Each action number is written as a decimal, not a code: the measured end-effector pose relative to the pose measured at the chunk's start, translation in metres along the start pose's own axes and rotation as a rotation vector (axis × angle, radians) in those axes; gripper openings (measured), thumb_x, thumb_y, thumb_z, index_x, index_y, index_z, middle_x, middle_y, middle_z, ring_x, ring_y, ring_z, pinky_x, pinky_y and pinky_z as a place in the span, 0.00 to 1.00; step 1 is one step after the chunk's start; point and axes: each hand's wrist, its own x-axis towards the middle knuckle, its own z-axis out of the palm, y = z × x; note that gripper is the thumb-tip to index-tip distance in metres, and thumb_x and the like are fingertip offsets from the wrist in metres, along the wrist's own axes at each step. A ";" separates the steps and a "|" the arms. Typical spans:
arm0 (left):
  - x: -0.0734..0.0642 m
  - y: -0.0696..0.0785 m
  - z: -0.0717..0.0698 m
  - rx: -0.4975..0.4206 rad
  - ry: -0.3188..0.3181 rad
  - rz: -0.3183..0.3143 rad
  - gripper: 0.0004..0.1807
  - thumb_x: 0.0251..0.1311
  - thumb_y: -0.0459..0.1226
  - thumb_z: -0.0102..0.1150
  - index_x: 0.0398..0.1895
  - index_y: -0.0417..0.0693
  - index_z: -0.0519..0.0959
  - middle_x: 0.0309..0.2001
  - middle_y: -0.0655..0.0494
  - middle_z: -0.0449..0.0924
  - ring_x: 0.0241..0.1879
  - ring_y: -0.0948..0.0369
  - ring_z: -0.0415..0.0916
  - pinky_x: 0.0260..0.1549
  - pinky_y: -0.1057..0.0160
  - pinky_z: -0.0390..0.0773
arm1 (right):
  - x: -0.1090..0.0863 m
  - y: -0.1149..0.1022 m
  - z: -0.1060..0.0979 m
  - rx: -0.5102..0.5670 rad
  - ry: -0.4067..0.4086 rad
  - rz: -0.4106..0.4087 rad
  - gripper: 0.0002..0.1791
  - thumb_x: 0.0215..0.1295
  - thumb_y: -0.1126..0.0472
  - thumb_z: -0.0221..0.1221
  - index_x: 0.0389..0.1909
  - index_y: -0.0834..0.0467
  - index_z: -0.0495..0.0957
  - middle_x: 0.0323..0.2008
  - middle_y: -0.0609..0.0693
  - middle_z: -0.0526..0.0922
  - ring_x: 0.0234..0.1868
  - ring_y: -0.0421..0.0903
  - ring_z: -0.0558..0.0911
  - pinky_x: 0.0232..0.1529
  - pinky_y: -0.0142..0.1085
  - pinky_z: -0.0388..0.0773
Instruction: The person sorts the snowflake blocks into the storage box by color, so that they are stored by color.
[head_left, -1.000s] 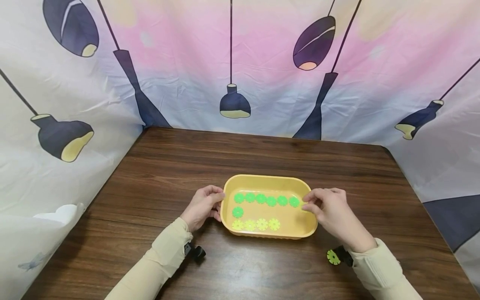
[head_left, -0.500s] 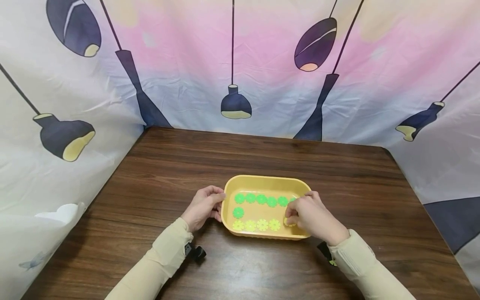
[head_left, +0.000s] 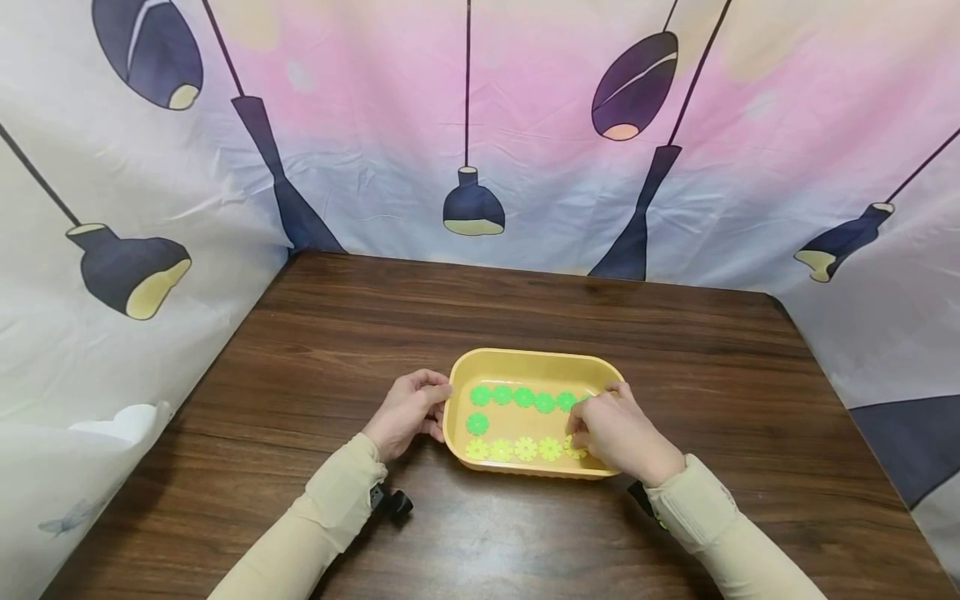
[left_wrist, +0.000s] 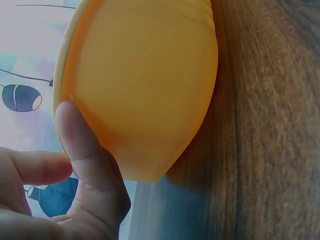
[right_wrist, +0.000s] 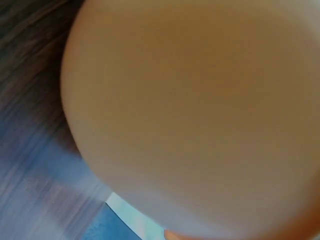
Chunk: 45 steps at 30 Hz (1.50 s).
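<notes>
A yellow plastic basin sits on the table, holding a row of several green flower-shaped discs, one green disc below that row's left end, and several yellow flower-shaped discs along the near side. My left hand pinches the basin's left rim between thumb and fingers; the left wrist view shows the thumb on its outer wall. Inside the basin's right end, my right hand pinches a yellow flower-shaped disc at the right end of the near row. In the right wrist view the basin wall hides the fingertips.
The brown wooden table surrounds the basin. Behind it hangs a cloth backdrop printed with lamps. A black wrist camera shows below the left hand. A green edge peeks out near the right wrist.
My right hand has moved from over the basin's right rim down and left into it, bringing a yellow disc to the near row's right end. The left hand has stayed on the rim.
</notes>
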 end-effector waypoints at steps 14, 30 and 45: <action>0.001 -0.002 0.000 -0.007 -0.005 0.004 0.15 0.66 0.31 0.51 0.51 0.29 0.67 0.23 0.50 0.70 0.18 0.61 0.70 0.13 0.66 0.77 | 0.000 0.000 0.004 -0.019 -0.013 -0.002 0.08 0.48 0.65 0.70 0.20 0.48 0.82 0.19 0.32 0.78 0.25 0.30 0.75 0.60 0.55 0.57; 0.002 -0.002 0.002 -0.006 0.000 0.005 0.13 0.65 0.31 0.52 0.49 0.30 0.68 0.23 0.51 0.70 0.17 0.61 0.70 0.12 0.65 0.76 | -0.001 0.001 0.003 0.006 -0.006 -0.002 0.10 0.49 0.65 0.70 0.20 0.47 0.81 0.18 0.32 0.76 0.24 0.30 0.73 0.62 0.55 0.55; 0.003 -0.004 0.000 -0.021 -0.004 0.013 0.13 0.65 0.31 0.52 0.49 0.30 0.67 0.22 0.51 0.71 0.16 0.62 0.70 0.12 0.66 0.76 | -0.030 0.016 -0.039 0.000 0.324 0.002 0.10 0.48 0.64 0.74 0.30 0.53 0.83 0.23 0.36 0.78 0.29 0.37 0.76 0.60 0.59 0.54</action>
